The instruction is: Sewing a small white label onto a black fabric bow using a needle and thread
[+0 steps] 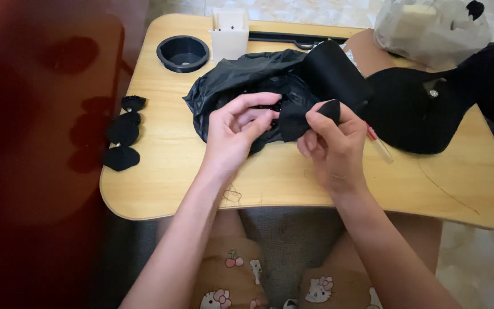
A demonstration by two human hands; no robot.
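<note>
— At the middle of the lap desk (167, 171), what was the right hand (333, 146) gripping?

— It pinched a small black fabric piece (301, 117) between thumb and fingertips, the digits pressed together on its lower edge. The piece stood just above the hand, in front of the black plastic bag (241, 77).

— And the left hand (235, 129)?

— Half open, fingers curled loosely, palm turned toward the right hand. Its fingertips reached the edge of the bag; whether they held anything small could not be told.

— Condition of the surface?

— Light wood, rounded corners, a scribble near the front edge. A black cup holder (182, 53) sat at the far left, a white stand (229, 34) beside it. Three black fabric petals (123, 134) lay in a column along the left edge, well apart from the hands. A larger black cloth (413, 111) with a small shiny stud covered the right side, and a white plastic bag (430, 26) rested beyond it.

— Pose of the arms?

— Both forearms rose bare from the lap, converging over the front edge, wrists lifted off the wood.
</note>
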